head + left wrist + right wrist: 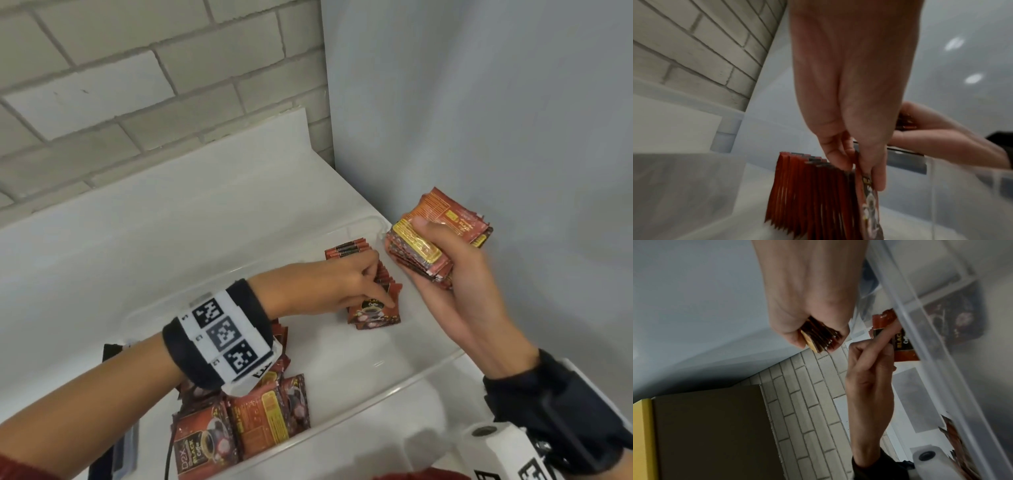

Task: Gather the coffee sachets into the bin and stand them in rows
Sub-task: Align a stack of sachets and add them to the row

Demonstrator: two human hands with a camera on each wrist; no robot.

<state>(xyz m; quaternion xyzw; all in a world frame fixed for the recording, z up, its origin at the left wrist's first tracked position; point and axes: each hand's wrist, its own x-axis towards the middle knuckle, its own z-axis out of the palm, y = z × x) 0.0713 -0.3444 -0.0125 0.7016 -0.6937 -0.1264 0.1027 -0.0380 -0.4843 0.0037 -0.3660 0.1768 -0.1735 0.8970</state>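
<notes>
The left hand [342, 284] pinches the front sachet [375, 310] of the upright row [813, 191] at the far right of the clear bin [394, 383], the right hand [442, 270] clasps a thick stack [442, 236] just beside, and these light, slippery, floppy packets seem best gripped by their top edges.

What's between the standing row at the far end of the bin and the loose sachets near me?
Only bare bin floor, crossed above by the left hand reaching to the standing row from over the loose sachets; head view.
</notes>
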